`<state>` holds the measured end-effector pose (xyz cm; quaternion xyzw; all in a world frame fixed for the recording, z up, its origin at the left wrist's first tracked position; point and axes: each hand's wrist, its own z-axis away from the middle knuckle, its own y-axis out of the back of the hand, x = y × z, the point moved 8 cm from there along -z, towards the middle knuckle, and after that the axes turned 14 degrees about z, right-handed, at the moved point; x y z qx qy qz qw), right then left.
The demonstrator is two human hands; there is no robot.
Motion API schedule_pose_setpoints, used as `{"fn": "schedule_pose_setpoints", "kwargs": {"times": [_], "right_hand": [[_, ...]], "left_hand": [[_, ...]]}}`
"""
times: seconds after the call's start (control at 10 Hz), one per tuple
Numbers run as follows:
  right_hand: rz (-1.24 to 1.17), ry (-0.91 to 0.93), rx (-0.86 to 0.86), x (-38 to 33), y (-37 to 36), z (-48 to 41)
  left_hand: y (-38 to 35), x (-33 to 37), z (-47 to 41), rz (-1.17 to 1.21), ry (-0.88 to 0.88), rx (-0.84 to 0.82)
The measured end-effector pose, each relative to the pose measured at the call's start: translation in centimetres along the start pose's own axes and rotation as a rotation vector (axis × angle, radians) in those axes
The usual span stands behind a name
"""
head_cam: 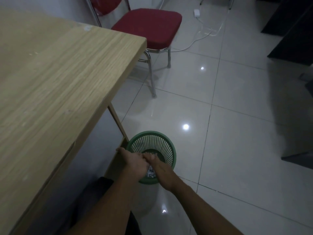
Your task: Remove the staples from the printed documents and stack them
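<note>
My two hands meet over a green mesh waste basket on the floor beside the desk. My left hand shows its back, with the thumb stretched out to the left. My right hand comes in from the right, and its fingertips touch the left hand's fingers above the basket's opening. Small white and grey bits lie in the bottom of the basket under the hands. The fingers of both hands are hidden or blurred, so I cannot tell what they hold. No printed documents are in view.
A light wooden desk fills the left, its corner and leg right next to the basket. A red padded chair with chrome legs stands beyond the desk. White cables trail over the glossy tiled floor. Dark furniture lines the right edge.
</note>
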<state>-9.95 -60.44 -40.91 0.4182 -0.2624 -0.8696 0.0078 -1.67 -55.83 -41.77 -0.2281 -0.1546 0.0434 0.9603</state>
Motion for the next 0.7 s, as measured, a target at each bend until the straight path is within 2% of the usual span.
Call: {"fn": "schedule_pose_setpoints", "kwargs": {"times": [0.1,0.2,0.3,0.5,0.7], "right_hand": [[0.085,-0.057,0.077,1.0,0.3,-0.7],[0.149,-0.183,0.155,2.8,1.0,-0.9],[0.163,-0.207,0.244,2.3,3.0,0.1],[0.137,-0.210,0.389,0.9,6.9,2.3],[0.144,-0.144,0.505,-2.9,10.3,4.6]], "left_hand": [[-1.0,-0.2,1.6,0.061,0.048,-0.038],[-0.5,0.4,1.9,-0.040,0.003,0.028],[-0.9,0.8,3.3,-0.205,-0.024,0.086],[-2.0,0.6,6.0,-0.365,-0.002,0.095],[-4.5,1.5,9.9,-0.492,-0.131,0.026]]}}
